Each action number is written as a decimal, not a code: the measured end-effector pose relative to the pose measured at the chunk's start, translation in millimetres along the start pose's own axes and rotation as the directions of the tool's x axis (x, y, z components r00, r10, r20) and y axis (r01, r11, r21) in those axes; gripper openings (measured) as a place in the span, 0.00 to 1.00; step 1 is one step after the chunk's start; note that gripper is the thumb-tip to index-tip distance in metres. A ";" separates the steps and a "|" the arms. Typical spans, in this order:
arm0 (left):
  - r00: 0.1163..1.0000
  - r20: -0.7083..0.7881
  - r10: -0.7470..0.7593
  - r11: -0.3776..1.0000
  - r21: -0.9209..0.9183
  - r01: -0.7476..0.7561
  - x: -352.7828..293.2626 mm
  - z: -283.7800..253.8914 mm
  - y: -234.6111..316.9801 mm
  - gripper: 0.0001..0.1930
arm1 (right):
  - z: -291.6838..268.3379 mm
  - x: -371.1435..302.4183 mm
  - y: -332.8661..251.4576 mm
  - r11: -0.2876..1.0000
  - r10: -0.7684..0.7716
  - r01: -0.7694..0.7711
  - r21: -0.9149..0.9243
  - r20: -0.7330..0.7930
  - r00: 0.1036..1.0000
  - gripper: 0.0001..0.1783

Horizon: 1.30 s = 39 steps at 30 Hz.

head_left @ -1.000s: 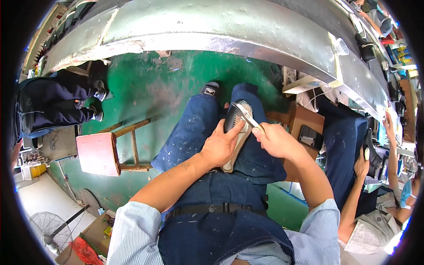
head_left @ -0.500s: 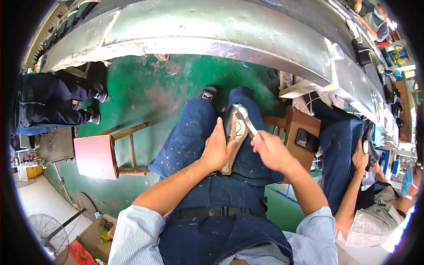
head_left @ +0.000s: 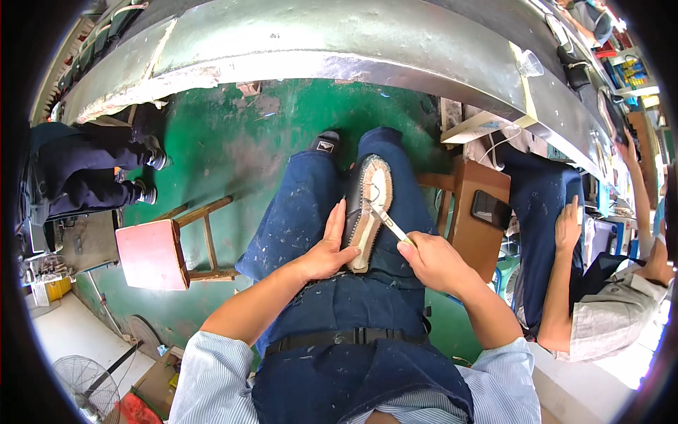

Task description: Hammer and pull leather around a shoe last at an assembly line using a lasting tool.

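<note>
A dark shoe [head_left: 376, 180] lies sole up across my thighs, its toe pointing away from me. The pale, unfinished underside has a toothed edge all round, and black upper shows along its left side. My left hand [head_left: 330, 249] steadies the heel half, thumb over the sole and fingers stretched along the shoe's left side. In my right hand [head_left: 431, 260] is the handle of a hammer [head_left: 388, 225], a slim, pale metal tool. Its far end reaches the middle of the sole; the head's shape is hard to make out there.
A metal-edged workbench [head_left: 282, 60] curves across in front of me. A pink-topped stool [head_left: 152, 254] stands at left, and a brown stool [head_left: 484, 233] carrying a phone [head_left: 490, 209] at right. People sit on both sides. A fan [head_left: 86, 385] stands lower left.
The hammer's head has come back from the toe to the middle of the sole. The shoe has rolled so that its underside faces up more fully. My left hand has shifted slightly toward the heel.
</note>
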<state>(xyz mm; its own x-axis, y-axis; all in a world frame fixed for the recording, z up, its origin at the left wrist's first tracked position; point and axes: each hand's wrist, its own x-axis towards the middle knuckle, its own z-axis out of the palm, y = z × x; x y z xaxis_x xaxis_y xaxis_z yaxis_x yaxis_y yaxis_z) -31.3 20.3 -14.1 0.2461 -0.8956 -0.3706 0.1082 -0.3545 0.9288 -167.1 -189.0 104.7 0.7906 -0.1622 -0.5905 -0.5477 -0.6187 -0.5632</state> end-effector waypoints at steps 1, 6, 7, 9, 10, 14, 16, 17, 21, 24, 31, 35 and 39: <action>0.999 -0.038 0.022 0.999 0.035 -0.020 0.7 2.6 2.8 0.55 | 4.8 -7.4 -5.4 0.991 -0.108 0.115 0.072 -0.100 0.989 0.22; 0.996 -0.057 0.072 0.994 0.087 -0.067 3.5 4.1 2.8 0.52 | 43.1 -1.8 11.4 0.986 -0.063 0.063 -0.153 0.006 0.998 0.22; 0.994 -0.080 0.072 0.994 0.087 -0.065 4.7 2.2 6.8 0.50 | 39.2 -4.2 12.4 0.999 -0.044 0.045 -0.022 0.047 0.998 0.22; 0.988 -0.140 0.060 0.991 0.124 -0.042 23.1 -11.8 18.6 0.46 | 37.8 -6.5 27.3 0.987 -0.025 0.022 0.158 0.019 1.000 0.23; 0.980 -0.194 0.034 0.988 0.152 -0.005 33.8 -15.7 26.1 0.43 | 45.4 -10.5 36.3 0.987 -0.022 0.021 0.160 0.007 1.000 0.23; 0.961 -0.273 -0.036 0.985 -0.173 -0.012 72.4 -37.6 4.9 0.31 | 60.6 -18.3 44.7 0.773 0.183 -0.079 0.629 -0.102 0.978 0.23; 0.961 -0.274 -0.046 0.875 -0.474 -0.093 58.4 -31.7 26.8 0.29 | 49.5 -30.6 37.6 0.895 0.263 -0.235 0.379 -0.022 0.965 0.23; 0.965 -0.256 -0.061 0.667 -0.730 -0.152 46.6 -25.6 44.7 0.26 | 46.4 -37.2 32.7 0.960 0.270 -0.274 -0.059 -0.065 0.961 0.19; 0.995 -0.031 0.093 0.311 -0.949 -0.058 13.3 -40.6 61.6 0.27 | 41.5 -44.8 8.7 0.945 -0.197 0.079 -0.318 -0.358 0.913 0.25; 0.986 -0.129 -0.103 0.399 -0.914 -0.078 28.6 -24.3 36.6 0.27 | 49.6 -1.2 3.8 0.960 -0.226 0.278 0.041 -0.478 0.849 0.31; 0.979 -0.203 -0.006 0.478 -0.861 -0.175 12.8 -15.0 46.3 0.29 | 62.6 31.9 -11.1 0.858 -0.380 0.503 0.104 -0.531 0.758 0.31; 0.976 -0.073 -0.205 0.268 -0.963 -0.016 8.2 -10.6 49.4 0.27 | 60.6 49.0 -10.2 0.790 -0.522 0.613 -0.016 -0.543 0.658 0.32; 0.953 -0.013 -0.304 0.091 -0.996 0.015 16.5 -3.4 26.0 0.23 | 85.3 73.9 -16.0 0.667 -0.209 0.473 0.576 -0.465 0.860 0.34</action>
<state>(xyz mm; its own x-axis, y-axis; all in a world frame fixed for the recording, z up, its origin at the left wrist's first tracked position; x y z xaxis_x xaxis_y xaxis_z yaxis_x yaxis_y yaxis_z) -21.2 -2.7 3.9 0.2140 -0.7419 -0.6354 0.9727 0.2215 0.0690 -123.3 -125.5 20.8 0.9222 -0.3672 -0.1216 -0.1490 -0.0470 -0.9877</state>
